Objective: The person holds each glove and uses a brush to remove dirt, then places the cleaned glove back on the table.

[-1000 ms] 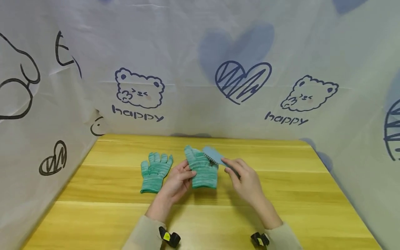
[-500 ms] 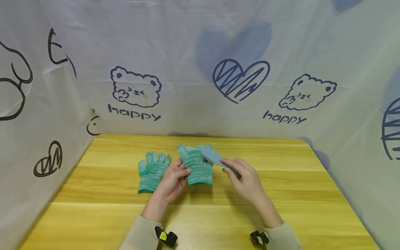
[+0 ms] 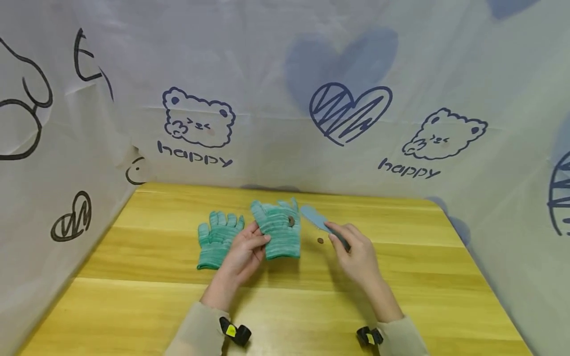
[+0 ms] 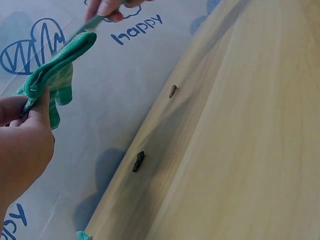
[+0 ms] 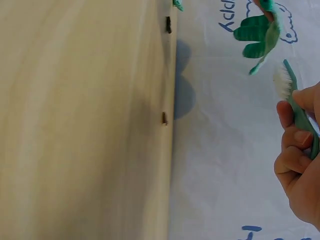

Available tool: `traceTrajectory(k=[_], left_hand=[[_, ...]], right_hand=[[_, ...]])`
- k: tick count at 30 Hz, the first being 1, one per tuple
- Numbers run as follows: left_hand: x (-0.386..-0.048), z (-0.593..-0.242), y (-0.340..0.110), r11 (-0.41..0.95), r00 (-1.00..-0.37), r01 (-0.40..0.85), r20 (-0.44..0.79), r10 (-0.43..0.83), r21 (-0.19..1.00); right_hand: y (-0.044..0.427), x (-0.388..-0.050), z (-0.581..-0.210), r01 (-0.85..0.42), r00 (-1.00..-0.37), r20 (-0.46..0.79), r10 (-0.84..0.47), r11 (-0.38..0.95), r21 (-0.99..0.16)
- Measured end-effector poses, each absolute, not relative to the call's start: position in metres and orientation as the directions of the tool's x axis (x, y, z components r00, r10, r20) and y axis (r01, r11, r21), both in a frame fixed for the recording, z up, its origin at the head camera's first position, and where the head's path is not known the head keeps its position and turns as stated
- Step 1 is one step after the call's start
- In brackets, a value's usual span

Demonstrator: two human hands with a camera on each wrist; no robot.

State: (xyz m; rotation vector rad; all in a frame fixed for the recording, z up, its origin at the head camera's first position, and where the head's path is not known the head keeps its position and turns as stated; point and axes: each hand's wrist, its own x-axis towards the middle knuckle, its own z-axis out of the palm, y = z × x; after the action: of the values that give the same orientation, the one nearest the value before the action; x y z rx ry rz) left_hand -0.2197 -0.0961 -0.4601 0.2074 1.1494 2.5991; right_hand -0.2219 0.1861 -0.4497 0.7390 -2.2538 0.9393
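Bottom: two beige sleeves (image 3: 196, 327). Left hand (image 3: 245, 249), centre, pinching a green-and-white knit glove (image 3: 281, 237) (1 of 2), fingers up, cuff down, one brown lump (image 3: 291, 221) on it. Right hand (image 3: 357, 257), right of centre, fingers gripping one blue bristle brush (image 3: 315, 218), long axis diagonal, head upper left, just beside glove. Second glove (image 3: 217, 242) flat, left of centre. Two small dark bits (image 4: 172, 91) on yellow wood-grain table (image 3: 427, 277).

Yellow, grain-lined table (image 3: 445, 277); above it, a green-and-white streaked glove (image 3: 279, 235) and blue brush (image 3: 315, 217); on it, a matching glove (image 3: 218, 241); behind it, pale cloth (image 3: 271, 148) with blue hearts (image 3: 351, 114).
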Motion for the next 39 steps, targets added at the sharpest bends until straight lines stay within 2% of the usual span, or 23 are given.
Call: traceTrajectory(k=[6, 15, 20, 24, 27, 33, 39], left_hand=[[-0.219, -0.461, -0.091, -0.609, -0.937, -0.215, 0.014, 0.348, 0.764], [-0.220, -0.459, -0.092, -0.623, -0.934, -0.226, 0.015, 0.357, 0.749], [-0.221, -0.461, -0.092, -0.618, -0.937, -0.215, 0.018, 0.348, 0.756], [-0.221, -0.463, -0.093, -0.624, -0.940, -0.185, 0.048, 0.337, 0.759], [-0.221, -0.463, -0.093, -0.617, -0.938, -0.173, 0.062, 0.340, 0.768], [-0.220, -0.463, -0.093, -0.620, -0.939, -0.218, 0.010, 0.342, 0.754], [-0.221, -0.463, -0.093, -0.647, -0.948, -0.201, 0.019, 0.317, 0.736]], right_hand=[[0.181, -0.215, -0.444, -0.716, -0.646, 0.700, -0.304, 0.559, -0.419], [0.182, -0.220, -0.451, -0.680, -0.703, 0.634, -0.323, 0.566, -0.466], [0.190, -0.222, -0.454, -0.628, -0.736, 0.604, -0.308, 0.643, -0.438], [0.195, -0.222, -0.452, -0.562, -0.774, 0.583, -0.248, 0.693, -0.452], [0.195, -0.220, -0.448, -0.578, -0.757, 0.609, -0.235, 0.676, -0.458], [0.186, -0.218, -0.444, -0.696, -0.689, 0.640, -0.342, 0.560, -0.450], [0.184, -0.219, -0.450, -0.657, -0.718, 0.602, -0.349, 0.625, -0.421]])
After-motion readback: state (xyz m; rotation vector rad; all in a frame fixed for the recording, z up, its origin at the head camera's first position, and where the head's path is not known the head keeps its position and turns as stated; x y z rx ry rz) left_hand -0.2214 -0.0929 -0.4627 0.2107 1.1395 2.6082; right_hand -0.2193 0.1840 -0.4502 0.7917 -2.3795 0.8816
